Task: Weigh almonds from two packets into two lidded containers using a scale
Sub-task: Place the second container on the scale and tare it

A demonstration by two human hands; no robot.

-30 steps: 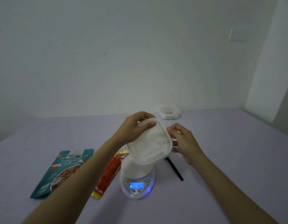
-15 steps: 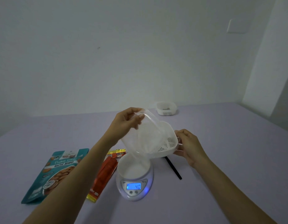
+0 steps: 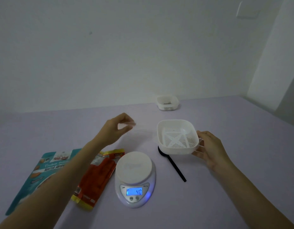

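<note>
Since a second ago, both hands have drawn apart: the container that hung over the scale now sits off to its right, and the lid has come away to the left.

Head view: I see the left hand (image 3: 115, 130) raised above the counter (image 3: 242, 129), thumb and fingertips pinching what looks like a clear lid (image 3: 127, 124). The lid is blurred and nearly see-through, so I cannot make out its full outline. The right hand (image 3: 210, 151) grips the right side of a white slotted container (image 3: 176, 138), open side up, thumb at the rim and fingers curled beneath. The container covers the head of a black spoon (image 3: 175, 167) whose handle lies on the counter, slanting toward me.

Between the two forearms stands the scale (image 3: 134, 179), its round plate bare and its blue display reading 40. Just left of it lies a red packet (image 3: 97, 177), and beside that a teal packet (image 3: 44, 176), partly hidden by the left forearm. A second container (image 3: 167, 103) rests far back near the wall (image 3: 143, 47), with something dark inside that I cannot identify.
</note>
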